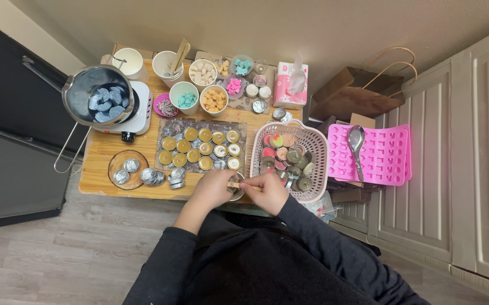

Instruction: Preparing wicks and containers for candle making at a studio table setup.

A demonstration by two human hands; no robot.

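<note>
1 head camera looks steeply down, fairly near, onto the wooden table [100, 169].

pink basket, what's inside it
The pink basket holds a heap of small round tins with pink, red, greenish and grey tops. Anything lower in the heap, and the basket floor, is covered.

- A small round metal tin [236, 192] sits at the near edge of the wooden surface [100, 169], just in front of the rows of filled tins and just left of the pink basket. It is mostly hidden between the two hands; only a shiny curved rim shows below them.
- A short, thin, pale wooden stick [235, 184] lies roughly level across the top of the tin, pinched at both ends by the fingers.
</note>
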